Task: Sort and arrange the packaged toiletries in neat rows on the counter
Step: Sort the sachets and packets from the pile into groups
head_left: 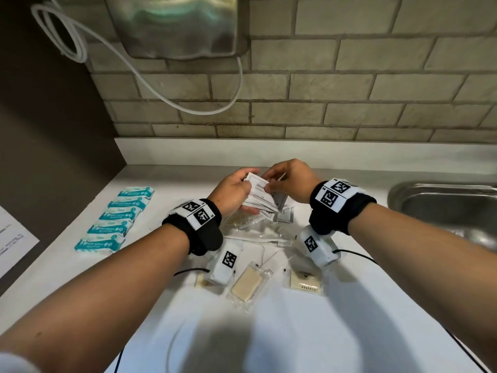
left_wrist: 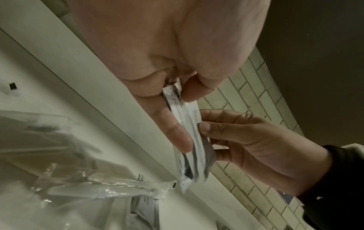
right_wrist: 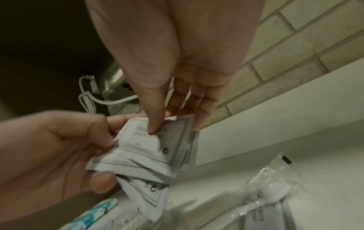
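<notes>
A fanned stack of white shampoo-and-conditioner sachets (head_left: 260, 193) is held above the white counter (head_left: 349, 305) by both hands. My left hand (head_left: 242, 196) grips the stack's left side, thumb on top and fingers beneath. My right hand (head_left: 271, 183) pinches the top sachet, thumb pressing on its printed face. The right wrist view shows the sachets (right_wrist: 141, 149) splayed, with the right thumb (right_wrist: 155, 123) on the top one. In the left wrist view the stack (left_wrist: 194, 140) is edge-on between the fingers of both hands. One more sachet (head_left: 285, 216) lies on the counter under the hands.
Several teal packets (head_left: 115, 219) lie in a neat column at the left. Wrapped soap bars (head_left: 247, 284), a wrapped toothbrush (head_left: 269, 241) and a comb (head_left: 285, 232) are scattered near my wrists. A steel sink (head_left: 443, 205) is at the right, a sheet of paper (head_left: 13, 238) at the far left.
</notes>
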A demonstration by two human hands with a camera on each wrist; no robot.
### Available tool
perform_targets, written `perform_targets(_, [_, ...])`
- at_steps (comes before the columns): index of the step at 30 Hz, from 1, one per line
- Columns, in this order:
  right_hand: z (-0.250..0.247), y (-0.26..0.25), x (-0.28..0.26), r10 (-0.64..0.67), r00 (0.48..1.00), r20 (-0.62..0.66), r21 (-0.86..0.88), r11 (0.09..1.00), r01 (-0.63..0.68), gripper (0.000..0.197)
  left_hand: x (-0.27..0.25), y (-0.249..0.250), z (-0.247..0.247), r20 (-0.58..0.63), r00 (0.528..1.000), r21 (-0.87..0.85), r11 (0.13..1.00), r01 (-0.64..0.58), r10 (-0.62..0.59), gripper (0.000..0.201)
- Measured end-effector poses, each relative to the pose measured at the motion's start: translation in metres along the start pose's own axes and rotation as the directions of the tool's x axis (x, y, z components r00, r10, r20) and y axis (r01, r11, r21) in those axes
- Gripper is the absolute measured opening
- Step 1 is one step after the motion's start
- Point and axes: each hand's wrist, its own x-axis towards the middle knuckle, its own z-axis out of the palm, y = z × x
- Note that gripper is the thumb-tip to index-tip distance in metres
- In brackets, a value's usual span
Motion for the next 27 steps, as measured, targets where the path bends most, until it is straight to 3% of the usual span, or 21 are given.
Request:
perform_targets(3, [0.002,0.001,0.005,0.024,0.999,-0.025,-0.041,0.999,-0.025,0.016,0.007,-0.003,0.003,-0.005,1.000,0.002,1.000,-0.006,0.006,0.034])
perform_targets(7, [-0.001,0.014,0.011,0.178,0.984,-0.001,-0.107,0.978,-0.177,0.038,0.014,-0.009,-0.005,-0.027,0.999,0.050,0.998,-0.026,0.028,0.035])
perform_targets(10, [0.007,0.026,0.012,0.376,0.909,0.177,-0.142,0.924,-0.355,0.050,0.017,-0.010,-0.012,-0.028,0.999,0.089,0.996,-0.025,0.027,0.038])
perform_targets(12, [0.014,0.037,0.011,0.460,0.864,0.204,-0.206,0.883,-0.421,0.041,0.018,-0.011,-0.013,-0.038,0.999,0.118,0.993,-0.024,0.029,0.037])
perform_targets(14, [0.020,0.046,0.013,0.506,0.846,0.168,-0.391,0.822,-0.414,0.023,0.018,-0.014,-0.013,-0.063,0.998,0.107,0.994,-0.013,0.020,0.032])
perform_targets(17, [0.023,0.045,0.012,0.577,0.802,0.155,-0.552,0.724,-0.415,0.018,0.017,-0.017,-0.014,-0.096,0.995,0.088,0.996,0.021,-0.013,0.026])
perform_targets(21, [0.031,0.050,0.018,0.549,0.827,0.119,-0.615,0.695,-0.373,0.018,0.014,-0.020,-0.015,-0.112,0.993,0.085,0.996,0.037,-0.028,0.025])
perform_targets(25, [0.029,0.052,0.023,0.618,0.762,0.192,-0.615,0.681,-0.398,0.017,0.014,-0.023,-0.014,-0.114,0.993,0.100,0.994,0.041,-0.029,0.024])
perform_targets(27, [0.015,0.049,0.014,0.571,0.805,0.158,-0.591,0.708,-0.386,0.016,0.013,-0.016,-0.009,-0.108,0.994,0.097,0.995,0.020,-0.009,0.023])
